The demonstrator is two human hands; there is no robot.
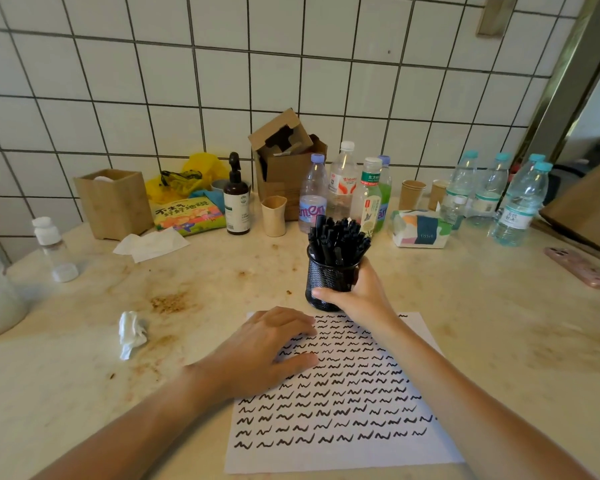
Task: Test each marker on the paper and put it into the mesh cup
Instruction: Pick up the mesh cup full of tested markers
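A black mesh cup stands on the counter just beyond the far edge of the paper, packed with several black markers standing upright. My right hand wraps around the cup from the right, thumb across its front. The white paper lies in front of me, covered in rows of black squiggles. My left hand rests flat on the paper's upper left part, fingers apart, holding nothing. No loose marker shows on the counter.
A crumpled tissue lies left of the paper. Behind the cup stand bottles, a beige cup, a pump bottle and a tissue pack. A pink phone lies at the right. A wooden box sits back left.
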